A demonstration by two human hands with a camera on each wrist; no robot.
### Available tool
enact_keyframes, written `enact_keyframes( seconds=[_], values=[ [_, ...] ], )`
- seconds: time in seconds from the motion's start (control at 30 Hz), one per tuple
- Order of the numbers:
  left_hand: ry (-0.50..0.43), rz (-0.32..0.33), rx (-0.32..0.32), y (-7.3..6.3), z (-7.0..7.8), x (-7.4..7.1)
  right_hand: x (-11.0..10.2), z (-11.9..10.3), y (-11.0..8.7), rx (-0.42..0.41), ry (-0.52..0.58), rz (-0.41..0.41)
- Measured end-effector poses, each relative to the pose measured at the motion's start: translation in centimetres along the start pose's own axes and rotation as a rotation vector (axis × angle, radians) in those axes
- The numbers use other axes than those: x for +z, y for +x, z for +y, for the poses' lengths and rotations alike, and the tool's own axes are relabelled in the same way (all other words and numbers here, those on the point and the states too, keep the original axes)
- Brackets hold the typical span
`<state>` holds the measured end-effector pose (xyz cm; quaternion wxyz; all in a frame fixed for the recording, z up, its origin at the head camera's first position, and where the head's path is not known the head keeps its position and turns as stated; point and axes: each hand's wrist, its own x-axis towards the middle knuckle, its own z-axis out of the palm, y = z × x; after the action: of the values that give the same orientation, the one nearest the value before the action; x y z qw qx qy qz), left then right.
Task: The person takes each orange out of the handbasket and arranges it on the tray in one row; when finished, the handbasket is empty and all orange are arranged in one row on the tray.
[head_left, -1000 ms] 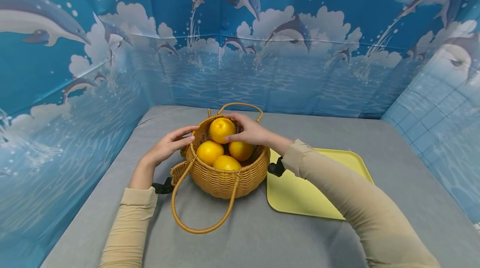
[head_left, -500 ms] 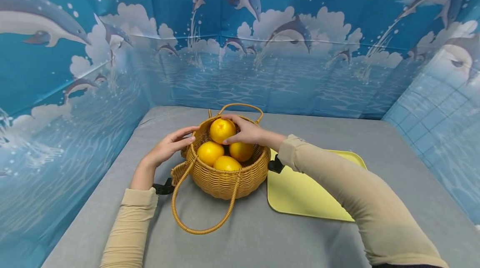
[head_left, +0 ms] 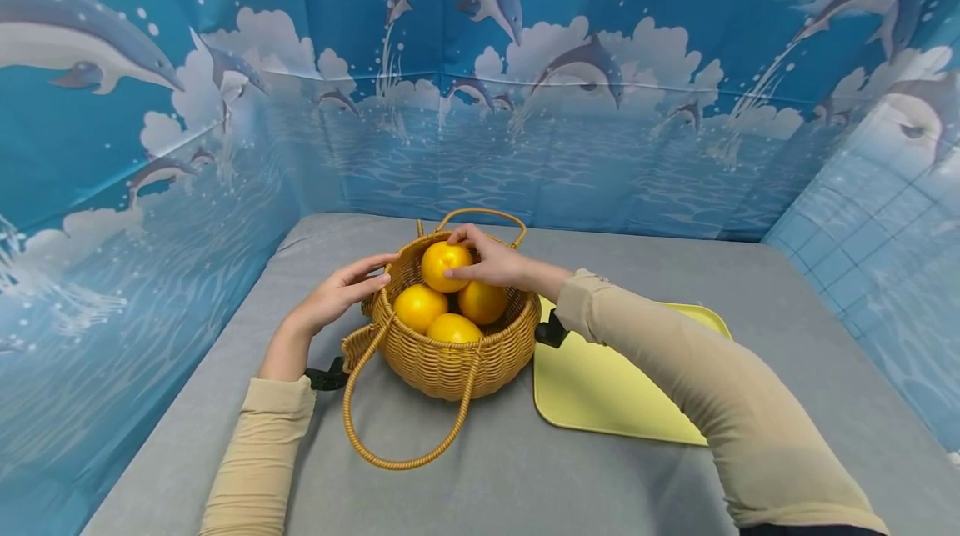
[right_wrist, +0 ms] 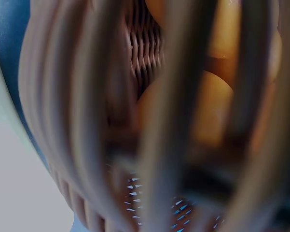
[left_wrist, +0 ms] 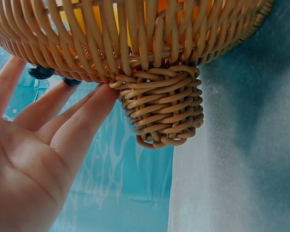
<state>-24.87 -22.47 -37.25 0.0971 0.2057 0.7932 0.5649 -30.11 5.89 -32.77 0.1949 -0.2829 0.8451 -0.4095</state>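
Observation:
A woven wicker basket with two looped handles holds several oranges. My right hand reaches over the basket's right rim and grips the topmost orange, thumb at its near side and fingers over its far side. Beneath it lie a left orange, a right orange and a front orange. With straight fingers, my left hand touches the basket's left rim. In the left wrist view, those fingers lie against the outer weave beside a small woven stub. Basket strands block most of the right wrist view.
A yellow tray lies right of the basket, partly under the right forearm. The front handle droops onto the grey tabletop; the rear handle stands up. Dolphin-printed curtains enclose the back and sides.
The topmost orange has shifted slightly toward me in my right hand, whose fingers have bent more over it. My right forearm has moved a little left. Left hand and basket stay put.

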Motion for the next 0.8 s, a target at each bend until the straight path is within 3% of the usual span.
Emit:
enact_keyframes(
  seconds=[0.8],
  values=[
    [-0.022,-0.015,-0.002,0.09,-0.13,-0.01,0.06,-0.04,-0.24,0.033,0.045,-0.033]
  ],
)
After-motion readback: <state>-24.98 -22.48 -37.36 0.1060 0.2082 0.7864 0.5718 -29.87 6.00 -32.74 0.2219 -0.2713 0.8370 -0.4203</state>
